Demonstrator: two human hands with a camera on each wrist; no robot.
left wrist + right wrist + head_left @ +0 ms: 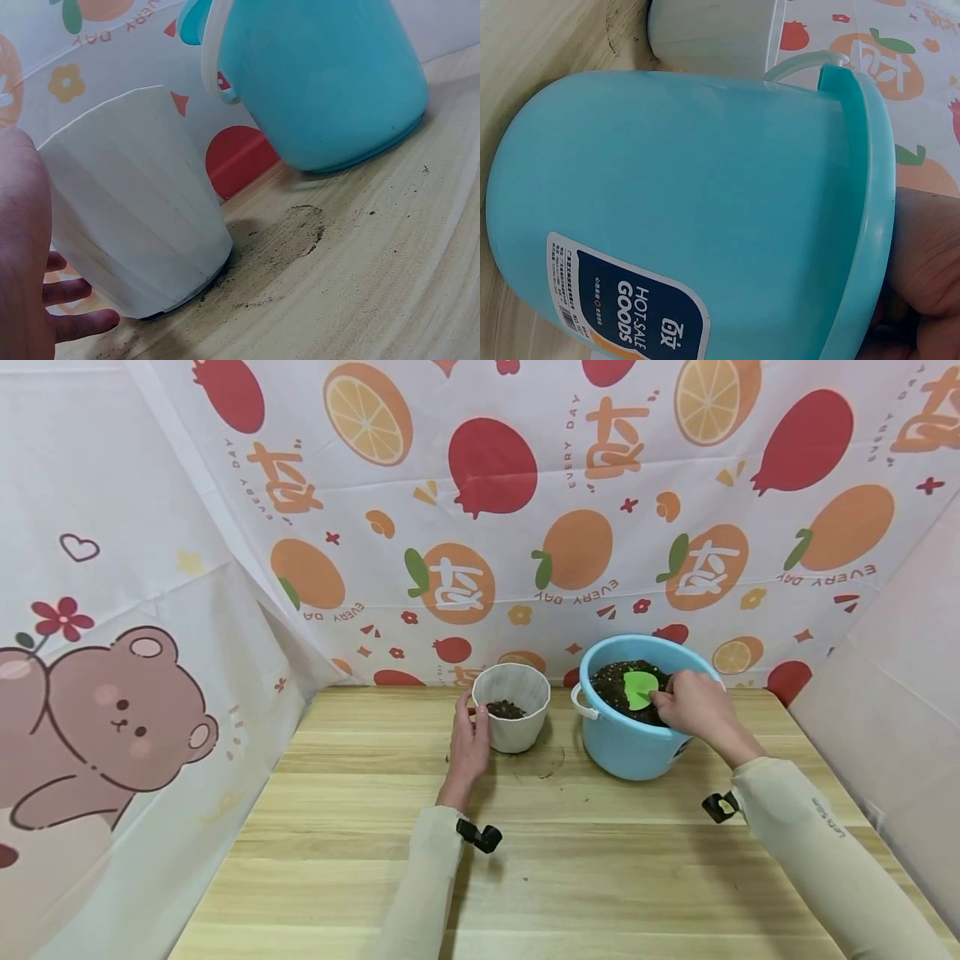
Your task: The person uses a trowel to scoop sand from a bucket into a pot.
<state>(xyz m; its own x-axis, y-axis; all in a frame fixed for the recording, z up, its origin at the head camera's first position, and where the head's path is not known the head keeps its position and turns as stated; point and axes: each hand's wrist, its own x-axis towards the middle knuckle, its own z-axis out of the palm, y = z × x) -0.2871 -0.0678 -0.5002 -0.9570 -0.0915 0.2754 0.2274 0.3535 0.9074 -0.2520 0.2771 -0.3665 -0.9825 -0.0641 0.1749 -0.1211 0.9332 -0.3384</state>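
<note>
A whitish plant pot (513, 735) with a faceted rim stands upright on the table, some dark soil (506, 710) inside. My left hand (468, 745) rests against its left side; in the left wrist view the fingers (69, 292) look fairly straight beside the wall. To the right is a light blue bucket (633, 752) holding dark, speckled soil (611, 685). My right hand (697, 706) reaches over the bucket's near right rim and grips a bright green scoop (640, 689), whose blade lies at the soil. Most of the scoop's handle is hidden by the fingers.
Soil crumbs (311, 240) lie on the wooden table (360, 860) between pot and bucket. A white handle (585, 704) hangs at the bucket's left side. Fruit-printed cloth (525, 602) rises right behind both containers, and a bear-printed cloth (82, 727) hangs at left.
</note>
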